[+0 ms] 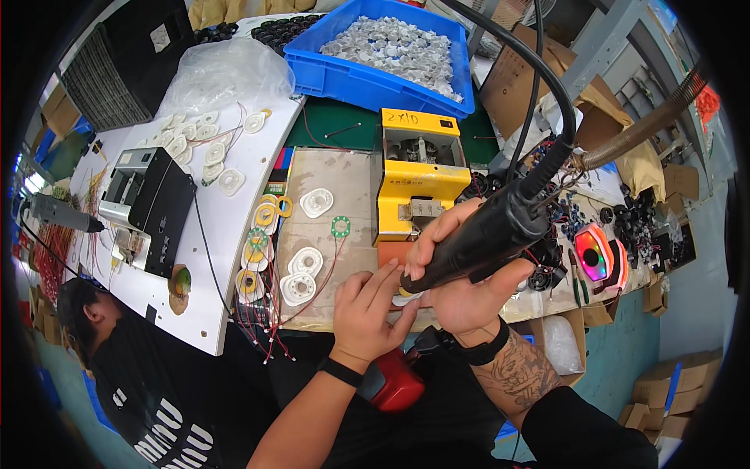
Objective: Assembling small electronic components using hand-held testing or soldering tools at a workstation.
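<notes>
While the right hand [467,303] steadies a slanted screwdriver [488,238], the left hand [371,316] pinches a white part [403,299] beneath its tip.
Clocked from that tip, with twelve at the top, the desk [355,176] carries a blue bin [355,76] at twelve, a yellow machine [422,184] nearer along that line, white discs [299,289] at nine, a green ring [341,227] between ten and eleven, and thin wires [259,322] between eight and nine. Because the tool leans toward two o'clock, its tip might skid off and catch the left fingertips, and a weak pinch could let the white part turn. The right hand has its fingers curled round the screwdriver's lower end, thumb lifted away; the left hand is narrow, thumb and fingertips on the white part. Whether the tip touches it is hidden.
</notes>
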Demonstrator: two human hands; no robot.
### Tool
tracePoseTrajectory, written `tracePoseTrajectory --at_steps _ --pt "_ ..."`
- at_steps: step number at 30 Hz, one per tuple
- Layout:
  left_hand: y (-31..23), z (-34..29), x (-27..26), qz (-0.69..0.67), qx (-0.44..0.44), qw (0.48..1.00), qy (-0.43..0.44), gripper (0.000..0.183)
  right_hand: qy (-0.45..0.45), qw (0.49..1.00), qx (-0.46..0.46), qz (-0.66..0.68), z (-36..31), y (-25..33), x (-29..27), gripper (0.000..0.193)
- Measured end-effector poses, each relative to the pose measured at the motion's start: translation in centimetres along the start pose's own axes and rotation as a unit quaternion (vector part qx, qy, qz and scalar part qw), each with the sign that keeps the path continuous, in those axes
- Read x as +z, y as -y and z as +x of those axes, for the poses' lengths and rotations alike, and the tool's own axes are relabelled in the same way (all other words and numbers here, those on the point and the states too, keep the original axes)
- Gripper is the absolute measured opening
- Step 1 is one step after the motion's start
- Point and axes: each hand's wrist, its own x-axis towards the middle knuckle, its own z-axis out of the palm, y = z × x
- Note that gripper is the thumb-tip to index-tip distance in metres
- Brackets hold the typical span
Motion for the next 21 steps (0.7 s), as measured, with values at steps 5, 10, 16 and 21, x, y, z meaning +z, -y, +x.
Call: tracePoseTrajectory --at_steps 5,10,16,21 --pt "-0.1 -0.1 -0.1 -0.002 0.001 1.0 -0.002 0.057 -0.003 1.0 0.012 -0.017 -0.1 0.2 0.5 0.104" --pt "0.0 -0.3 0.0 -0.009 0.003 1.0 -0.008 0.056 0.004 0.999 0.013 -0.034 -0.5 -0.2 0.5 0.106" --pt "0.5 -0.3 -0.2 -0.017 0.003 1.0 -0.013 0.054 0.042 0.998 0.03 -0.035 -0.3 -0.9 0.6 0.106" --pt "0.2 0.1 -0.5 -0.029 0.003 0.999 -0.015 0.052 0.025 0.998 0.048 0.019 -0.3 -2.2 0.5 0.104"
